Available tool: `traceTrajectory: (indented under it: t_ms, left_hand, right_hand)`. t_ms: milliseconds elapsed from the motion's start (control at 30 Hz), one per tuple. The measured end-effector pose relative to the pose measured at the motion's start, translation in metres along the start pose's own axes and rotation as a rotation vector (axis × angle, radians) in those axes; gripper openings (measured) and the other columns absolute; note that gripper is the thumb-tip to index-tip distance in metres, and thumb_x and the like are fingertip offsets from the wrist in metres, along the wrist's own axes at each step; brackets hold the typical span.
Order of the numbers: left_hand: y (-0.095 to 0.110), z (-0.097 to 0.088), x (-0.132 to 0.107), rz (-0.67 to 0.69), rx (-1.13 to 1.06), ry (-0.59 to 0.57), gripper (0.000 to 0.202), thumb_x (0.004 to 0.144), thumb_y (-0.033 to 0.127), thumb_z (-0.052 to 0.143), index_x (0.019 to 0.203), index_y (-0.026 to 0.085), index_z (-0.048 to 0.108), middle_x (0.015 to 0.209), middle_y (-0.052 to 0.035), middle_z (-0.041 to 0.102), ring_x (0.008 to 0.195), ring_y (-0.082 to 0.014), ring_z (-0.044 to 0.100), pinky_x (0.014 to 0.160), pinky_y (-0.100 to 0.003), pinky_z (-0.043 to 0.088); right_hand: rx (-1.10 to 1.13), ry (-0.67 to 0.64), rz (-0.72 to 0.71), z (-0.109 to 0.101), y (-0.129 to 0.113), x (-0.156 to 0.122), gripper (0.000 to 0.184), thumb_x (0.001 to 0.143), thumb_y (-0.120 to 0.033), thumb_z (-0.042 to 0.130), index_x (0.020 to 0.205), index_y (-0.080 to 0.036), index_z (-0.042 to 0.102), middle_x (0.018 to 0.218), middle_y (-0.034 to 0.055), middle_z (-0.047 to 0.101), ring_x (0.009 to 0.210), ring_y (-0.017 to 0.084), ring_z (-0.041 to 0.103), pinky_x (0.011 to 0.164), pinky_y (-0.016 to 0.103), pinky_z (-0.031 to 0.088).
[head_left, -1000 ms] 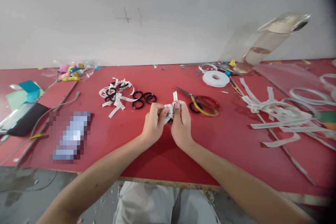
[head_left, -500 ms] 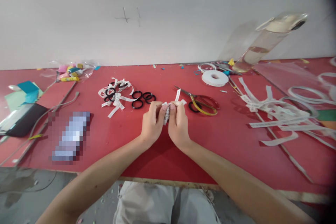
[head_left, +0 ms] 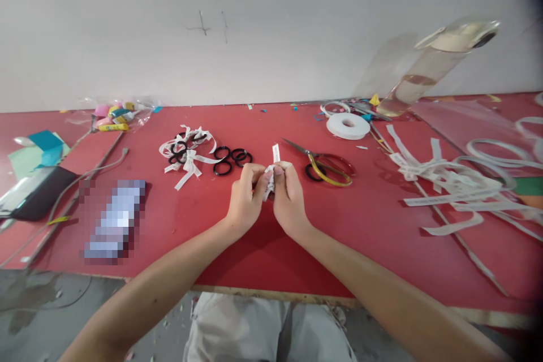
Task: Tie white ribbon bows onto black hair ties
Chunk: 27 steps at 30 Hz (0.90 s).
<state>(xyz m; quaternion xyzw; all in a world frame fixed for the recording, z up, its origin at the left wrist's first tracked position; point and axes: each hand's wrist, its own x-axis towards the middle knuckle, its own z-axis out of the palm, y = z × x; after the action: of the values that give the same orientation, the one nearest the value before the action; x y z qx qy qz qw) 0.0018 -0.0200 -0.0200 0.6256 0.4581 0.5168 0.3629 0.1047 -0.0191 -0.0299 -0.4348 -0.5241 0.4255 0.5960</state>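
Note:
Between my two hands, above the red table's middle, a white printed ribbon [head_left: 268,183] is pinched and bunched up. My left hand [head_left: 246,198] grips it from the left, thumb and fingers pressed together. From the other side my right hand [head_left: 291,201] pinches the same ribbon with its thumb on top. One ribbon end [head_left: 276,153] sticks up beyond the fingertips. Something dark shows just under the thumbs, too small to name. Yellow-and-red-handled scissors [head_left: 328,167] lie right of my hands over a black hair tie [head_left: 315,171]. Several bare black hair ties [head_left: 223,168] lie to the left.
Hair ties with white ribbon bows [head_left: 189,153] are piled left. Behind the scissors sits a ribbon roll [head_left: 348,126]; loose ribbon strips [head_left: 449,181] spread at right. A water bottle [head_left: 428,73] leans on the wall. A phone [head_left: 114,220] and cable [head_left: 93,169] lie left.
The ribbon end above my fingers has shifted left and stands more upright. My right thumb has moved slightly over the bunched ribbon. My left hand has hardly moved.

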Motion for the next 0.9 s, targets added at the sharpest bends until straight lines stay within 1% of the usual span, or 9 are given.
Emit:
traceTrajectory:
  t_ms: [67,133,267,400,533,667,767,833,900]
  left_hand:
    - [0.0001,-0.0009,0.0007,-0.009,-0.027,-0.026,0.026,0.096,0.047,0.048,0.09,0.021,0.048,0.067,0.0041,0.057,0.056,-0.008,0.055,0.051,-0.017,0.044]
    - [-0.0006,-0.0022,0.002,0.004,-0.052,-0.052,0.027,0.096,0.046,0.049,0.089,0.021,0.048,0.063,0.0053,0.054,0.052,-0.0074,0.052,0.049,-0.017,0.043]
    - [-0.0039,-0.0055,0.0051,0.035,-0.112,-0.092,0.026,0.096,0.045,0.051,0.089,0.02,0.048,0.059,0.0068,0.05,0.049,-0.0066,0.049,0.047,-0.017,0.039]
    - [-0.0068,-0.0062,0.0055,0.039,-0.123,-0.089,0.027,0.096,0.046,0.051,0.088,0.02,0.048,0.06,0.0059,0.052,0.05,-0.0067,0.05,0.047,-0.017,0.038]
    - [-0.0068,-0.0025,0.0029,0.02,-0.115,-0.066,0.028,0.097,0.048,0.048,0.09,0.021,0.044,0.062,0.0061,0.053,0.05,-0.007,0.05,0.048,-0.018,0.04]
    - [-0.0037,0.0006,0.0012,-0.013,-0.078,-0.044,0.027,0.098,0.049,0.044,0.093,0.022,0.041,0.065,0.006,0.054,0.051,-0.0077,0.051,0.048,-0.018,0.04]
    - [-0.0009,-0.0001,0.0018,-0.027,-0.018,-0.046,0.025,0.098,0.047,0.042,0.096,0.022,0.043,0.071,0.0038,0.058,0.058,-0.009,0.055,0.053,-0.019,0.043]
    - [0.0001,-0.0015,0.0023,-0.03,0.016,-0.058,0.024,0.098,0.046,0.042,0.097,0.022,0.044,0.077,0.002,0.06,0.064,-0.0101,0.058,0.058,-0.02,0.045]
    - [0.0002,-0.0028,0.0027,-0.043,0.038,-0.103,0.026,0.098,0.047,0.044,0.096,0.022,0.045,0.079,0.0012,0.06,0.066,-0.0111,0.058,0.06,-0.022,0.046]
  right_hand:
    - [0.063,-0.008,0.055,0.0001,-0.0012,0.0001,0.029,0.098,-0.052,0.041,0.09,-0.025,0.047,0.074,-0.0031,0.047,0.057,0.01,0.05,0.047,0.022,0.048]
    - [0.101,-0.023,0.096,-0.0005,-0.003,0.0005,0.031,0.097,-0.054,0.043,0.088,-0.024,0.047,0.072,-0.0034,0.046,0.056,0.011,0.049,0.044,0.021,0.046]
    - [0.112,-0.044,0.119,-0.0025,-0.0061,0.001,0.034,0.094,-0.057,0.046,0.087,-0.024,0.048,0.07,-0.004,0.045,0.053,0.009,0.045,0.042,0.02,0.044]
    - [0.116,-0.042,0.114,-0.003,-0.0068,0.0004,0.035,0.094,-0.057,0.047,0.084,-0.024,0.047,0.068,-0.0045,0.043,0.051,0.009,0.042,0.042,0.019,0.044]
    - [0.113,-0.015,0.124,-0.0017,-0.0059,-0.0006,0.034,0.094,-0.057,0.046,0.085,-0.024,0.046,0.07,-0.0039,0.045,0.053,0.009,0.045,0.042,0.019,0.043]
    - [0.079,0.0,0.091,-0.0011,-0.0031,-0.001,0.031,0.098,-0.054,0.04,0.089,-0.025,0.044,0.071,-0.0038,0.045,0.056,0.011,0.048,0.045,0.02,0.045]
    - [-0.013,0.051,0.025,-0.003,0.0001,-0.0007,0.028,0.099,-0.051,0.038,0.092,-0.024,0.045,0.075,-0.0023,0.048,0.061,0.011,0.05,0.05,0.021,0.047]
    - [-0.08,0.083,-0.026,-0.0051,0.0016,-0.0007,0.027,0.1,-0.048,0.038,0.093,-0.024,0.047,0.079,-0.0011,0.05,0.064,0.012,0.051,0.054,0.022,0.048]
    - [-0.094,0.071,-0.057,-0.0069,0.0017,-0.0009,0.026,0.101,-0.047,0.038,0.094,-0.024,0.048,0.081,-0.0006,0.052,0.067,0.012,0.052,0.058,0.023,0.049]
